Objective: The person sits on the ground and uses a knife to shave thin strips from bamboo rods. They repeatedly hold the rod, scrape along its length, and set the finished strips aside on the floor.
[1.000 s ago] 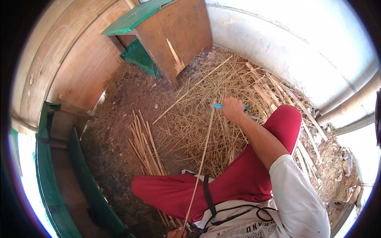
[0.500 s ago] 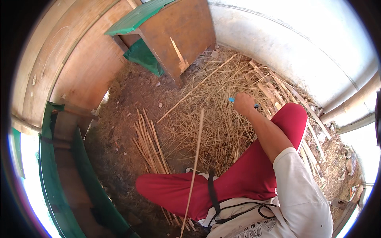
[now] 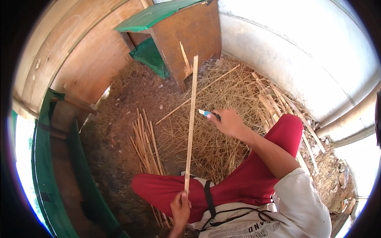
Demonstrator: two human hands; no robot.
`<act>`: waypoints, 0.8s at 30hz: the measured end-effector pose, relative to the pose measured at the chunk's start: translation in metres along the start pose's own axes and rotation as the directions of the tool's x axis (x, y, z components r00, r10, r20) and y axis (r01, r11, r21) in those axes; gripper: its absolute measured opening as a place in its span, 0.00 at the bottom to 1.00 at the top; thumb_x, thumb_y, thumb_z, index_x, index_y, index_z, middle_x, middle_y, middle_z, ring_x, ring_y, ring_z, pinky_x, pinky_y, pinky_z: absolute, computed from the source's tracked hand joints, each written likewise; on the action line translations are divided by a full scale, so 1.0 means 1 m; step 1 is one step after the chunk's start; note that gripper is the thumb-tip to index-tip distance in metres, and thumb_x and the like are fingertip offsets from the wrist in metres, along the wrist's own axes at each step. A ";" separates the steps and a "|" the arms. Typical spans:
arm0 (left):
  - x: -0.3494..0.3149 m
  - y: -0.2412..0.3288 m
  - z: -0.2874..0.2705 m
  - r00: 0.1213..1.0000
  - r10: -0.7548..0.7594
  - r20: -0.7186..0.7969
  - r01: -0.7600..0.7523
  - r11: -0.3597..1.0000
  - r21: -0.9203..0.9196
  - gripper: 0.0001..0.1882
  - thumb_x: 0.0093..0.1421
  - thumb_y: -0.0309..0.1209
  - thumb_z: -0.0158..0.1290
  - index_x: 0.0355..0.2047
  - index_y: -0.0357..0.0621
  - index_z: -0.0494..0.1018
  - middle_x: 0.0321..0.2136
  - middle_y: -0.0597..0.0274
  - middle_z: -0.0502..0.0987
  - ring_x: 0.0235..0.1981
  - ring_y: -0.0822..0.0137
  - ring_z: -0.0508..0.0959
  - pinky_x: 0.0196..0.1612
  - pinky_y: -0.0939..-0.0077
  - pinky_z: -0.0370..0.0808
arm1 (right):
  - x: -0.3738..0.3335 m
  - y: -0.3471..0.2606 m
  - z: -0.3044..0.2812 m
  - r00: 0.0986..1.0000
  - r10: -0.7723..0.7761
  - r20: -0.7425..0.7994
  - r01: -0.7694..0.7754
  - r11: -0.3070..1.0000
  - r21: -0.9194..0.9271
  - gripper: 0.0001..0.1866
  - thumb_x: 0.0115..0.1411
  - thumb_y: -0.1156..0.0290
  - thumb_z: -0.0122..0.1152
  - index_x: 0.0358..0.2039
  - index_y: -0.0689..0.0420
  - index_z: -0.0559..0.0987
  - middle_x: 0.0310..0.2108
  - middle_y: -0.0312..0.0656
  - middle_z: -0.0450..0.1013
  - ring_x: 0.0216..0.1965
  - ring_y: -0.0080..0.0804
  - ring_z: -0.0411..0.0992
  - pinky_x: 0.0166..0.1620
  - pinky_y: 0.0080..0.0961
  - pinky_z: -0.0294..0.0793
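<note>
My left hand (image 3: 181,207) is closed round the lower end of a long pale wooden strip (image 3: 192,123), probably bamboo, which rises from my lap and points away from me. My right hand (image 3: 229,122) grips a utility knife (image 3: 209,114) with a blue and black handle. Its short bare blade points left, a little to the right of the strip and apart from it. A bundle of similar strips (image 3: 147,146) lies on the dirt beyond my left knee, some of it running under my leg. A heap of thin shavings (image 3: 222,91) covers the ground beyond both hands.
A wooden cabinet (image 3: 186,31) with a green top stands at the far side. More split strips (image 3: 274,95) lie along the pale wall at the right. A green-edged wooden structure (image 3: 59,158) borders the left. My legs in red trousers (image 3: 254,178) are folded in front.
My left hand has come into view with the strip, which now stands higher and farther up. My right hand has moved left and nearer, turning the knife so its blade shows.
</note>
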State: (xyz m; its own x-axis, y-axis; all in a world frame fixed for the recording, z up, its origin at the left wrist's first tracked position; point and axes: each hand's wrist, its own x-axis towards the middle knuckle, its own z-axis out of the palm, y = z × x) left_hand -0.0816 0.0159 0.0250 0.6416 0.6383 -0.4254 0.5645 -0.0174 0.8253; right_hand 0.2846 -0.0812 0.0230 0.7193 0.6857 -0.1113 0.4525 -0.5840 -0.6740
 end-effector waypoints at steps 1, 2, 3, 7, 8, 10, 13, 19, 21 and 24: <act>0.011 0.003 0.008 1.000 0.015 -0.004 -0.016 0.999 -0.047 0.17 0.73 0.36 0.45 0.47 0.33 0.76 0.16 0.68 0.69 0.17 0.80 0.67 0.21 0.82 0.63 | -0.009 -0.003 -0.001 0.998 -0.061 -0.021 0.061 0.998 -0.001 0.24 0.70 0.49 0.51 0.37 0.59 0.80 0.21 0.47 0.75 0.22 0.43 0.75 0.29 0.40 0.74; 0.022 0.005 0.015 0.999 0.033 -0.006 -0.034 0.995 -0.092 0.17 0.73 0.35 0.45 0.48 0.33 0.76 0.17 0.68 0.70 0.16 0.81 0.67 0.20 0.82 0.62 | -0.017 -0.003 -0.001 0.992 -0.119 -0.045 0.119 0.993 -0.003 0.23 0.69 0.50 0.52 0.34 0.60 0.80 0.22 0.47 0.75 0.22 0.45 0.75 0.30 0.42 0.74; 0.032 0.008 0.020 0.999 0.049 -0.010 -0.050 0.990 -0.135 0.16 0.73 0.34 0.46 0.49 0.34 0.76 0.17 0.68 0.70 0.16 0.81 0.66 0.19 0.82 0.62 | -0.021 -0.002 0.002 0.975 -0.214 -0.061 0.215 0.976 0.016 0.23 0.69 0.50 0.52 0.34 0.59 0.80 0.22 0.47 0.75 0.23 0.45 0.75 0.30 0.41 0.74; 0.061 0.029 0.039 0.997 -0.039 0.071 0.055 0.968 -0.245 0.18 0.73 0.37 0.46 0.52 0.36 0.76 0.17 0.69 0.69 0.13 0.83 0.63 0.15 0.84 0.58 | -0.035 0.001 0.019 0.907 -0.413 -0.088 0.417 0.908 0.031 0.21 0.68 0.52 0.53 0.41 0.58 0.81 0.23 0.49 0.75 0.25 0.49 0.76 0.31 0.43 0.75; 0.067 0.029 0.043 0.997 -0.030 0.070 0.046 0.968 -0.248 0.18 0.73 0.37 0.46 0.52 0.36 0.76 0.17 0.70 0.69 0.12 0.83 0.63 0.14 0.84 0.57 | -0.041 -0.004 0.023 0.920 -0.389 -0.055 0.390 0.920 0.025 0.20 0.68 0.52 0.53 0.42 0.58 0.80 0.24 0.49 0.75 0.26 0.50 0.76 0.31 0.43 0.76; 0.075 0.031 0.049 0.997 -0.020 0.070 0.036 0.970 -0.240 0.19 0.73 0.38 0.45 0.53 0.36 0.76 0.16 0.70 0.68 0.11 0.83 0.61 0.13 0.85 0.56 | -0.046 -0.013 0.023 0.935 -0.354 0.003 0.354 0.935 -0.025 0.20 0.69 0.53 0.52 0.44 0.58 0.80 0.25 0.52 0.77 0.27 0.52 0.78 0.31 0.45 0.76; 0.082 0.037 0.057 0.996 0.000 0.091 0.020 0.976 -0.219 0.20 0.74 0.39 0.44 0.54 0.36 0.75 0.16 0.70 0.68 0.09 0.83 0.59 0.11 0.85 0.54 | -0.045 -0.002 0.034 0.931 -0.363 -0.030 0.361 0.931 -0.058 0.22 0.67 0.55 0.56 0.48 0.62 0.80 0.22 0.54 0.76 0.21 0.51 0.76 0.27 0.43 0.75; 0.085 0.055 0.062 0.992 -0.034 0.124 0.073 0.944 -0.323 0.19 0.74 0.38 0.45 0.52 0.37 0.76 0.15 0.72 0.64 0.12 0.83 0.58 0.13 0.83 0.53 | -0.044 -0.004 0.028 0.917 -0.394 -0.058 0.390 0.918 -0.067 0.20 0.67 0.55 0.57 0.45 0.61 0.82 0.19 0.49 0.75 0.19 0.48 0.76 0.24 0.41 0.75; 0.085 0.061 0.062 0.981 -0.069 0.180 0.135 0.912 -0.386 0.19 0.74 0.38 0.45 0.52 0.36 0.76 0.15 0.73 0.63 0.12 0.83 0.58 0.13 0.83 0.53 | -0.044 -0.005 0.026 0.918 -0.396 -0.030 0.394 0.918 -0.045 0.20 0.66 0.55 0.57 0.43 0.60 0.82 0.19 0.49 0.76 0.19 0.47 0.76 0.24 0.41 0.75; 0.082 0.064 0.061 0.976 -0.067 0.209 0.144 0.915 -0.377 0.19 0.74 0.39 0.44 0.50 0.36 0.76 0.15 0.73 0.63 0.12 0.83 0.58 0.14 0.83 0.53 | -0.045 -0.005 0.021 0.918 -0.396 -0.022 0.394 0.917 -0.054 0.19 0.66 0.55 0.57 0.40 0.59 0.83 0.19 0.48 0.76 0.19 0.46 0.76 0.23 0.41 0.75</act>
State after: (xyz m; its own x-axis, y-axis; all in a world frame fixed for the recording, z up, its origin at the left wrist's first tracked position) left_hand 0.0382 0.0201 0.0202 0.6966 0.4629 -0.5482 0.4130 0.3661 0.8339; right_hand 0.2385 -0.0997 0.0162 0.4928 0.8512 0.1805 0.7273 -0.2891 -0.6225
